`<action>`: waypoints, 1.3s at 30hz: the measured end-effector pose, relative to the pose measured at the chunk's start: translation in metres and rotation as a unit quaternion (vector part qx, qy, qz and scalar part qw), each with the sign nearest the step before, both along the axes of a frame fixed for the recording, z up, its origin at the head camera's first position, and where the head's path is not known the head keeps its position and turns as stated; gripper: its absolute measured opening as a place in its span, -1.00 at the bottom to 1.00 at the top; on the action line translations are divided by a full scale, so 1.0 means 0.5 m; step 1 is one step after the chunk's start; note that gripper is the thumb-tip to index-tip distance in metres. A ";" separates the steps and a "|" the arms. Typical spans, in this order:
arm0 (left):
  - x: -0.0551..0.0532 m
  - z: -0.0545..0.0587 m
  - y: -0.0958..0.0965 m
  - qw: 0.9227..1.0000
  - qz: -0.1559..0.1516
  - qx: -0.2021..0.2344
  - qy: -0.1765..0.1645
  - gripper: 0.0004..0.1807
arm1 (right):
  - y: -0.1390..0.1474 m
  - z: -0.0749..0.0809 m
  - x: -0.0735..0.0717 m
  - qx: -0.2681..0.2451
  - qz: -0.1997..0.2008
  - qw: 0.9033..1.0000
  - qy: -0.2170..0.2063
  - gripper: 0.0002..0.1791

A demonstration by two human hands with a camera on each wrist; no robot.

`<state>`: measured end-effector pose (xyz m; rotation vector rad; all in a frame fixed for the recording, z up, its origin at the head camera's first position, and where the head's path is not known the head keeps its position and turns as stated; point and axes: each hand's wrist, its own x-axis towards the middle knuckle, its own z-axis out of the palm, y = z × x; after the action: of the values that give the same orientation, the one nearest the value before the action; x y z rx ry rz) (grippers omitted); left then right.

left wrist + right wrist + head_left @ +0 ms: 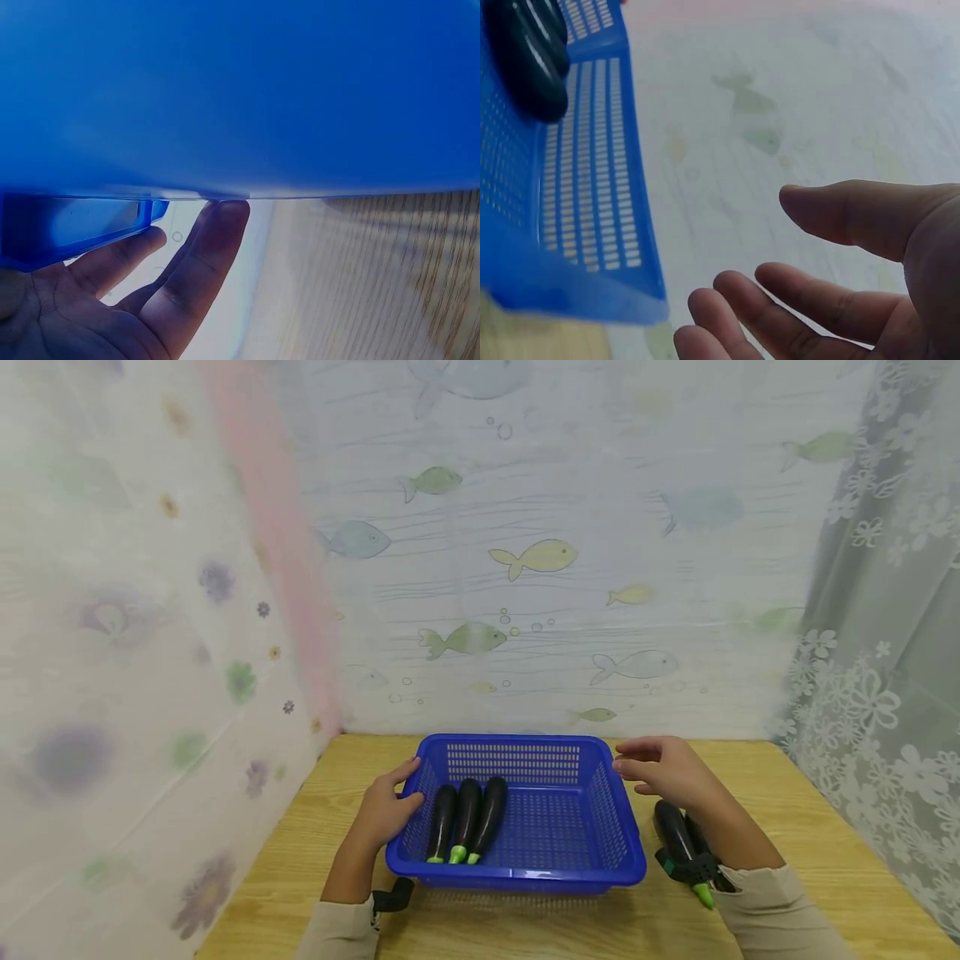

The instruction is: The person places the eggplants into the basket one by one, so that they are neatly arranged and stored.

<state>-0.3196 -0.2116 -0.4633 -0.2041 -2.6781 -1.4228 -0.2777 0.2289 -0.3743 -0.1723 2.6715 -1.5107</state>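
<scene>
Gripping blue basket (515, 875): left hand (386, 806). 3 eggplants (467, 818) inside. Right hand (667, 770) beside.

Blue plastic basket (517, 875), slotted walls, sits upright mid-desk (525, 935)! Three glossy black eggplants (468, 818) lie side by side at its left, green stem ends pointing near. Over on the right, outside, two more eggplants (673, 831), one mostly hidden.

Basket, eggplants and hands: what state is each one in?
Blue plastic basket: upright, partly filled.
Three eggplants inside: lying side by side.
Eggplants outside: lying on the wooden table, partly hidden.
Left hand: gripping the basket's rim.
Right hand: empty, apart from the basket.
</scene>
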 end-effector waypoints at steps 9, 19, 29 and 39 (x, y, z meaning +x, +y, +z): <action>-0.005 -0.004 0.003 1.000 0.000 -0.002 0.007 -0.30 | 0.072 -0.013 0.035 0.022 -0.010 1.000 0.006 -0.29; -0.008 -0.005 0.004 1.000 0.000 -0.001 0.010 -0.28 | 0.138 -0.034 0.056 0.022 -0.033 0.999 -0.005 -0.25; -0.008 -0.004 0.006 1.000 0.002 -0.002 0.012 -0.28 | 0.220 -0.053 0.072 -0.011 -0.043 0.999 -0.025 -0.20; -0.006 -0.001 0.000 1.000 0.001 -0.003 0.001 -0.28 | 0.314 -0.094 0.064 -0.036 -0.078 0.993 -0.084 -0.14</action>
<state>-0.3228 -0.2115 -0.4639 -0.2021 -2.6810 -1.4126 -0.2455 0.3860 -0.4216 0.1560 2.5515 -1.5866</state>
